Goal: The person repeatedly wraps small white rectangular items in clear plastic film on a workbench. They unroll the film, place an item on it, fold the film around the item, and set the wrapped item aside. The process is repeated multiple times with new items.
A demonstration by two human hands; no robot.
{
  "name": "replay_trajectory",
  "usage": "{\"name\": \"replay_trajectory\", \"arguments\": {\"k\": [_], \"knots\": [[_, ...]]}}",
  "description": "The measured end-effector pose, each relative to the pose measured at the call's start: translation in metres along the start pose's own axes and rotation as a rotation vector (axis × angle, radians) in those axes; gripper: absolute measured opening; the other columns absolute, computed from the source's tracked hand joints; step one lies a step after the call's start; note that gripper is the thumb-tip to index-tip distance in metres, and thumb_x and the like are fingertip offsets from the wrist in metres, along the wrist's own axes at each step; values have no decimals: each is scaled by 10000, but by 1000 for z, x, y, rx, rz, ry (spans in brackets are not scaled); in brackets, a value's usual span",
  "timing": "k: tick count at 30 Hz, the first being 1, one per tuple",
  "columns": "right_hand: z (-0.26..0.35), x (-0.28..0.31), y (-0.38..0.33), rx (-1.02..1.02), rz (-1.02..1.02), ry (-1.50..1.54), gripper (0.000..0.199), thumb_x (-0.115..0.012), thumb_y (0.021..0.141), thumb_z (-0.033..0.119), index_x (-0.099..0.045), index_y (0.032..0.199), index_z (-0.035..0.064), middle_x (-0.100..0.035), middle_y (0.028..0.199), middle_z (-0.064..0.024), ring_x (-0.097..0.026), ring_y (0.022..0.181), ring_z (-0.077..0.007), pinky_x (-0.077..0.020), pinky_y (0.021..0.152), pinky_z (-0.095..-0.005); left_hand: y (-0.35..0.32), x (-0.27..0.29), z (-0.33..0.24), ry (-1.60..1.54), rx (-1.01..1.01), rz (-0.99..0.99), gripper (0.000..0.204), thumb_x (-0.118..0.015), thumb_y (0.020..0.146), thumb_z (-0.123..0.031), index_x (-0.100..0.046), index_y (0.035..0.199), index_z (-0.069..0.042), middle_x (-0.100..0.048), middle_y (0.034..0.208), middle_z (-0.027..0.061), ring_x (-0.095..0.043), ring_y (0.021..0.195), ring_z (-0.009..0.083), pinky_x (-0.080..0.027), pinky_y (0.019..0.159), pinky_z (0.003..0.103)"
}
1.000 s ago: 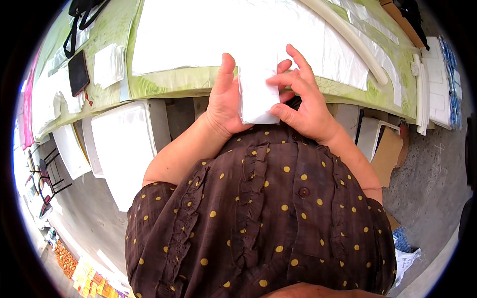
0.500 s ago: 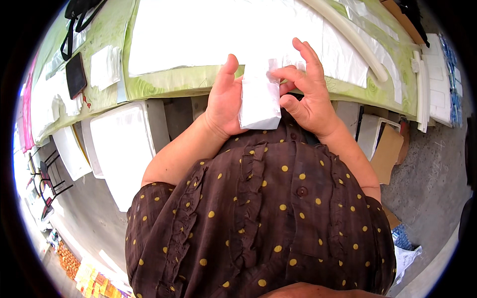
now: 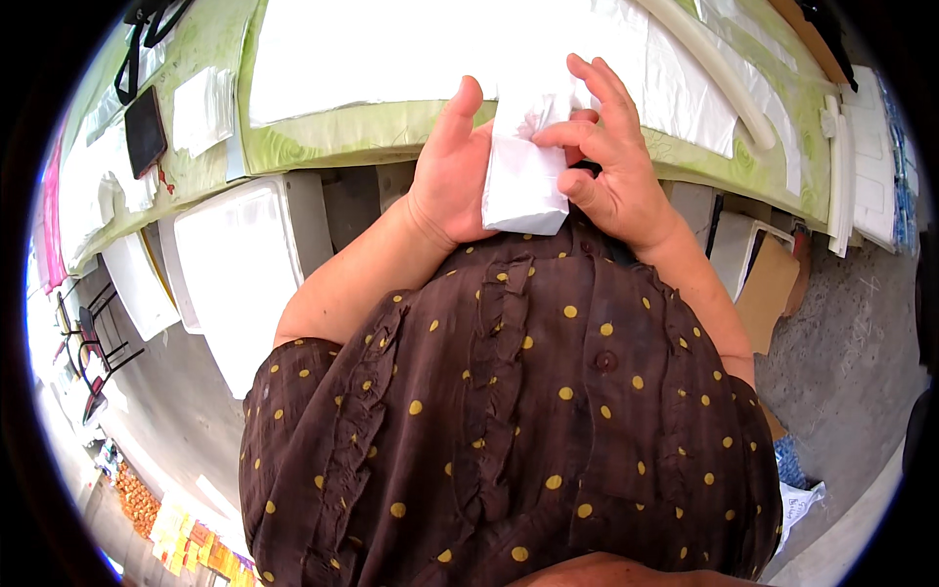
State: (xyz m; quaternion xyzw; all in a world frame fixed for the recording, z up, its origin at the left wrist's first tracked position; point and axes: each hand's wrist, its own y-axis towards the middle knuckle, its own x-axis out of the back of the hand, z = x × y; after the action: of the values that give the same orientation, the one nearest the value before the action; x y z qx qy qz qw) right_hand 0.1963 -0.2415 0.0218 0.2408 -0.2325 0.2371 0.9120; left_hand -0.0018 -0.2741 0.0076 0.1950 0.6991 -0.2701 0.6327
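Observation:
A small white packet [image 3: 526, 186], boxy and creased like folded paper, is in front of my chest. My left hand [image 3: 452, 171] supports it from the left and beneath, thumb sticking up and its other fingers hidden behind the packet. At the packet's upper end, where the white material is crumpled, my right hand [image 3: 616, 161] has its bent index finger on the surface. The right thumb lies close to the packet's right side, and two right fingers point up, off it.
A table with a green patterned cover [image 3: 342, 137] lies ahead, spread with white sheets [image 3: 391, 49] and a long white roll [image 3: 719, 73]. A dark phone [image 3: 146, 132] and a white stack [image 3: 203, 110] are at left. White bins [image 3: 235, 254] and cardboard [image 3: 768, 289] stand below.
Both hands and the packet have shifted slightly up and right in view. My right index finger is still at the packet's upper end, where the material now looks more crumpled.

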Motion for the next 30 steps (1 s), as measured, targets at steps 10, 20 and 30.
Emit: {"name": "replay_trajectory", "arguments": {"k": [10, 20, 30], "knots": [[-3, 5, -1, 62, 10, -68, 587, -711, 864, 626, -696, 1158, 118, -458, 1493, -207, -424, 1355, -373, -320, 1154, -498, -4, 11, -4, 9, 76, -49, 617, -502, 963, -319, -413, 1483, 0, -552, 1434, 157, -595, 1261, 313, -490, 1068, 478], [9, 1, -2, 165, 114, -3, 662, -928, 617, 211, -628, 1204, 157, -407, 1568, -147, -418, 1386, -386, -357, 1139, -525, 2, 28, -8, -214, 19, 118, 624, -489, 948, -318, -389, 1476, -1, -525, 1439, 204, -558, 1283, 377, -485, 1074, 514], [14, 7, 0, 243, 23, -148, 378, -776, 669, 19, -678, 1013, 141, -586, 1229, -77, -548, 1159, -322, -412, 1056, -474, 4, 26, -4, -40, -11, -57, 551, -448, 967, -307, -456, 1425, 0, -586, 1366, 168, -581, 1239, 338, -447, 1075, 524]]}}
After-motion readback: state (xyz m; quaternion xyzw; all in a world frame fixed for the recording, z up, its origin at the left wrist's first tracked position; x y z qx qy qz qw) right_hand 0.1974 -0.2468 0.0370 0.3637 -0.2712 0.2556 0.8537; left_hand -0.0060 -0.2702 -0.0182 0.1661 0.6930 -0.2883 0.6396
